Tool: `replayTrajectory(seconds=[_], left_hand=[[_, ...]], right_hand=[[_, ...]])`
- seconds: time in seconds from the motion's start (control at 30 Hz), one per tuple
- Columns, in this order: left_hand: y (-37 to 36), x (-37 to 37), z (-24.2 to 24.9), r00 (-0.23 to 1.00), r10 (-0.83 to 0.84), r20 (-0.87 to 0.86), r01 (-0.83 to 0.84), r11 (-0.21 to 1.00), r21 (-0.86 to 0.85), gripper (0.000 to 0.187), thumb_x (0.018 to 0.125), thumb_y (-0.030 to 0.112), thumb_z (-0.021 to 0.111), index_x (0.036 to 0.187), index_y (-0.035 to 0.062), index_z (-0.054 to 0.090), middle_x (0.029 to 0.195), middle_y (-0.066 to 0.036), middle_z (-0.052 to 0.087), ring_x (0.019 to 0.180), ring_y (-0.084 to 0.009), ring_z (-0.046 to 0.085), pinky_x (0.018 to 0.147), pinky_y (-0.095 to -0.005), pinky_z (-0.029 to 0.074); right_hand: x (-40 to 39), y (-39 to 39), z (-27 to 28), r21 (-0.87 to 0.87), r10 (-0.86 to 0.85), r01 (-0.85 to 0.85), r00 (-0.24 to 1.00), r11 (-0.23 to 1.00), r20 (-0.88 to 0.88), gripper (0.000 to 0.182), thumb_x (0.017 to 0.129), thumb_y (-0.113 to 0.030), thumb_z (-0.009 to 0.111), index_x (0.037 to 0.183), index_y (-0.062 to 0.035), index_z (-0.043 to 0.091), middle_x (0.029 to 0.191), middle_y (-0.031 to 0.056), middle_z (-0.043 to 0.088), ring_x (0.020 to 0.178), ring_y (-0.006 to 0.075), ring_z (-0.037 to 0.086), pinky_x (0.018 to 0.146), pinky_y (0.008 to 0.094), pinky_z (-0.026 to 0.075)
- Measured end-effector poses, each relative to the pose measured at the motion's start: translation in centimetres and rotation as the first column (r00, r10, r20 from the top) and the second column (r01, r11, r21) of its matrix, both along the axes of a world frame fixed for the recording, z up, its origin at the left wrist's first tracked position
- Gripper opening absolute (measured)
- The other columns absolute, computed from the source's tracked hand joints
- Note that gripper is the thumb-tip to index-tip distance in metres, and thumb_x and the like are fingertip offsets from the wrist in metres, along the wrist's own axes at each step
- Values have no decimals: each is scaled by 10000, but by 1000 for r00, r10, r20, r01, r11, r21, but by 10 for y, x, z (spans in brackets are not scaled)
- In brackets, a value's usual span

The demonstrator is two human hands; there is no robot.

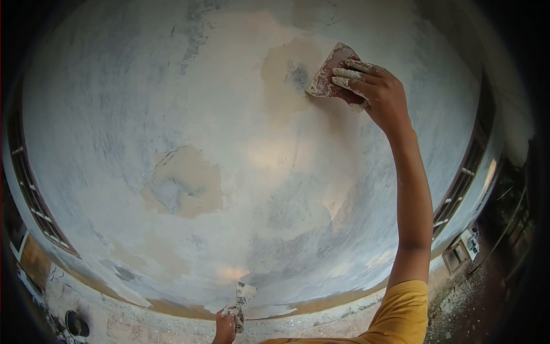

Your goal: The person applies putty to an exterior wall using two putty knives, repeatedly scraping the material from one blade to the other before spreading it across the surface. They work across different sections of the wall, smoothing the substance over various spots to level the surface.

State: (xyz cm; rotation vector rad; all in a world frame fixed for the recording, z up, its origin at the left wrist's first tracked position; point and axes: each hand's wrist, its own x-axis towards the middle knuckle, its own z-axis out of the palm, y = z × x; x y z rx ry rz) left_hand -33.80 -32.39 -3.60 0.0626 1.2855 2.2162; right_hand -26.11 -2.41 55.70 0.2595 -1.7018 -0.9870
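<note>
A wide, putty-smeared reddish spreader (339,73) is pressed close to the wall at upper right, its long edge beside a tan patch with a grey spot. My right hand (375,86) grips it, fingers laid across its back and coated in white putty. Low in the view, my left hand (226,327) is closed around the handle of a putty knife (245,292) whose blade points upward, caked with putty. The wall (229,126) is whitish with grey streaks. Lower left on it, another tan patch (189,183) surrounds a grey spot.
Barred windows flank the wall on the left (35,189) and right (464,172). Along its foot runs a pale ledge (189,327). A dark round container (75,323) stands at lower left. A wooden frame (456,255) leans at lower right near rubble-strewn ground (458,304).
</note>
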Motion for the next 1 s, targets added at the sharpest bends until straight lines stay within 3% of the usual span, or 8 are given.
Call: replayTrajectory(seconds=[0.17, 0.23, 0.57, 0.63, 0.77, 0.83, 0.93, 1.0], left_hand=[[-1, 11, 44, 996, -88, -11, 87, 993, -80, 270, 871, 1, 406, 1139, 17, 436, 971, -132, 587, 837, -239, 606, 687, -359, 523], [0, 15, 58, 995, 5, 101, -5, 1000, 0, 248, 852, -30, 402, 1092, -33, 464, 897, -139, 591, 723, -217, 606, 621, -330, 515], [-6, -12, -14, 999, 30, -26, -31, 998, -47, 274, 861, -1, 401, 1125, 24, 466, 975, -131, 595, 815, -209, 608, 675, -330, 516], [-13, -18, -18, 969, -195, -151, 189, 981, -50, 297, 841, -23, 396, 1125, 17, 472, 957, -124, 599, 813, -211, 608, 668, -331, 513], [-13, -3, 25, 978, -204, -38, 201, 977, -73, 312, 823, -48, 396, 1119, 11, 474, 970, -129, 595, 817, -229, 609, 682, -341, 519], [-8, 0, 1, 999, -13, 38, 11, 999, 41, 325, 825, -51, 392, 1137, 11, 456, 987, -137, 591, 831, -239, 610, 708, -349, 526], [-11, -3, -24, 995, 10, 96, -16, 998, 62, 355, 826, -54, 389, 1174, 16, 417, 1019, -149, 582, 863, -252, 609, 735, -361, 530], [-19, 6, 17, 994, -101, 36, 101, 995, -12, 381, 838, -44, 395, 1211, 32, 376, 1072, -159, 564, 916, -264, 601, 749, -367, 524]], right_hand=[[-20, -37, 8, 71, -20, 18, 999, 997, 31, 185, 655, -94, 615, 798, -173, 701, 707, -13, 628, 737, 179, 577, 676, 304, 491], [-31, -26, 10, 51, -25, 21, 998, 998, 66, 178, 667, -101, 604, 801, -167, 700, 709, -11, 628, 743, 182, 578, 671, 306, 489], [14, -10, 3, 15, -79, 78, 996, 997, 31, 252, 593, -38, 659, 811, -158, 699, 692, -2, 626, 748, 197, 587, 670, 309, 495], [1, -24, 1, 23, -29, 28, 998, 999, 57, 238, 602, -43, 647, 805, -159, 694, 685, -4, 616, 746, 197, 582, 666, 309, 493], [-29, -31, -17, 8, -4, 3, 986, 1000, 166, 146, 650, -66, 618, 747, -166, 664, 691, -19, 605, 745, 189, 574, 671, 317, 492], [-32, -19, -23, 30, 12, -17, 988, 999, 154, 137, 656, -70, 622, 745, -167, 661, 681, -22, 601, 737, 185, 572, 670, 317, 494], [-11, 9, -24, -30, -42, 47, 985, 998, 166, 163, 682, -70, 622, 793, -179, 670, 712, -37, 629, 789, 172, 596, 704, 301, 505], [3, 21, -26, -44, -25, 33, 987, 999, 162, 297, 734, -44, 586, 962, -208, 683, 987, -42, 677, 1089, 153, 566, 851, 240, 483]])
